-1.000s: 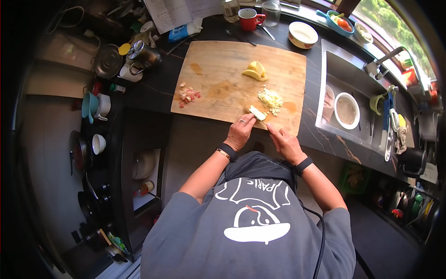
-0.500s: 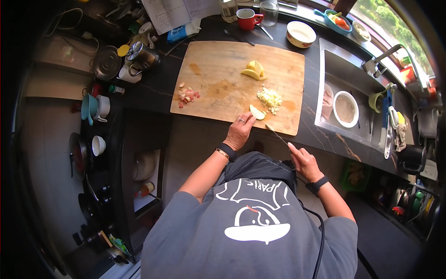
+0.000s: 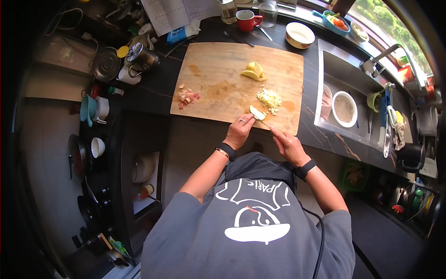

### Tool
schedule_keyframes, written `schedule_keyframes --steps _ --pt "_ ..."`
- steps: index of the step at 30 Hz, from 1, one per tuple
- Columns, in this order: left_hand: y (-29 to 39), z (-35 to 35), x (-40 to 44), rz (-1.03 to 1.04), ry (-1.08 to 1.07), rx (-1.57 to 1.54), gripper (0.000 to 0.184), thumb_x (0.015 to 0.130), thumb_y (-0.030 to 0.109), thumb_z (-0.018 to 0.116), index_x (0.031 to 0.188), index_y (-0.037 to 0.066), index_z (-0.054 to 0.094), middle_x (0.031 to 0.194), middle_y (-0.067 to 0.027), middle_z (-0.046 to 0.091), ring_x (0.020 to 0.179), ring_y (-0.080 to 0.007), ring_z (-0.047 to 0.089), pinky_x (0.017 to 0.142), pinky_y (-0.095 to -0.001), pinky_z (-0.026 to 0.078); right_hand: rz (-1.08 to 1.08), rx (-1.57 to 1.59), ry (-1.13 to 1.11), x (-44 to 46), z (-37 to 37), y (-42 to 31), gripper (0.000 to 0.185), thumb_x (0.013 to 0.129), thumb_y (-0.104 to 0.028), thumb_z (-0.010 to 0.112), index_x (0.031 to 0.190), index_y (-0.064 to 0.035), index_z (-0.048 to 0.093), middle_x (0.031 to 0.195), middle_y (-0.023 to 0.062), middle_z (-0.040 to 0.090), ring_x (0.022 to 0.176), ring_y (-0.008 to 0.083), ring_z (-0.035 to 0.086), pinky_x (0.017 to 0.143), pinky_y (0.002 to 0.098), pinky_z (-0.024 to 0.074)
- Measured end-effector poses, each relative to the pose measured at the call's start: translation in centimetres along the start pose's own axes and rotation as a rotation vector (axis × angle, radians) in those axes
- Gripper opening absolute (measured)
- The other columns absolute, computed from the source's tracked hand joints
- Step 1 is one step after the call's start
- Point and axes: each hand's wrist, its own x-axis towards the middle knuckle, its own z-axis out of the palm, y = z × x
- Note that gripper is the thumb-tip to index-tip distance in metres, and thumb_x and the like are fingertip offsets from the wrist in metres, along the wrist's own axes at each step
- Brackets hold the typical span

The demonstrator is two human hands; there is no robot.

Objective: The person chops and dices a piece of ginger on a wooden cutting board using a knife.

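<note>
**Pale yellow peeled-looking wedge (image 3: 256,111) in left hand (image 3: 239,132), at near edge of rectangular light-brown wooden board (image 3: 216,60)**

Writing: on dark grey cloth T-shirt (image 3: 190,237), in white outline lettering, legible as "PARIS", above white-and-red line drawing. On white paper pages (image 3: 168,16) beyond far left of board, text too small to read. On blue-and-white soft packet (image 3: 182,33), label not legible.

Grip, left: wedge pinched at near end between fingertips, against board. Grip, right: right hand (image 3: 289,145) closed around handle of slim metal knife (image 3: 265,124); handle hidden by fingers. Blade tip at wedge; touching or just beside, cannot tell.

Around: on dark veined stone table (image 3: 308,95), beyond board, red mug (image 3: 246,25), clear drinking glass (image 3: 268,14) and cream bowl with patterned side (image 3: 299,36). To right, grey metal sink (image 3: 337,69) with round white tub (image 3: 344,92) inside. Part of wedge covered by left fingers.

Count: one wedge in hand; one heap of pale yellow dice (image 3: 269,100), just beyond wedge; one scatter of pink-and-cream bits (image 3: 189,96) at left of board; one cluster of yellow chunks (image 3: 253,72) toward far side, at least two, overlapping, exact number unclear. One ring on left hand; one black band per wrist.
</note>
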Motion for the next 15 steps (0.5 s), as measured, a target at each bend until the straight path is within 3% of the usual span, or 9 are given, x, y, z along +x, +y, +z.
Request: schedule_keyframes --steps 12,15 --pt "-0.1 0.1 -0.2 -0.007 0.002 0.001 0.024 0.082 0.000 0.062 0.106 0.000 0.067 0.111 -0.0110 0.066 0.104 -0.0275 0.065 0.087 -0.0356 0.055 -0.005 -0.030 0.032 -0.2 1.3 0.7 0.051 0.093 -0.012 0.063 0.141 -0.0253 0.053 0.076 0.0130 0.057 0.064 0.0335 0.061 0.060 0.0440 0.0529" --pt "0.1 0.0 0.1 -0.006 0.006 -0.011 0.024 0.083 0.000 0.062 0.106 0.001 0.067 0.111 -0.0109 0.066 0.102 -0.0274 0.065 0.086 -0.0357 0.055 0.045 -0.012 -0.021 -2.8 -0.3 1.0 0.051 0.091 -0.004 0.064 0.139 -0.0187 0.056 0.075 0.0141 0.056 0.065 0.0313 0.060 0.060 0.0410 0.0505"
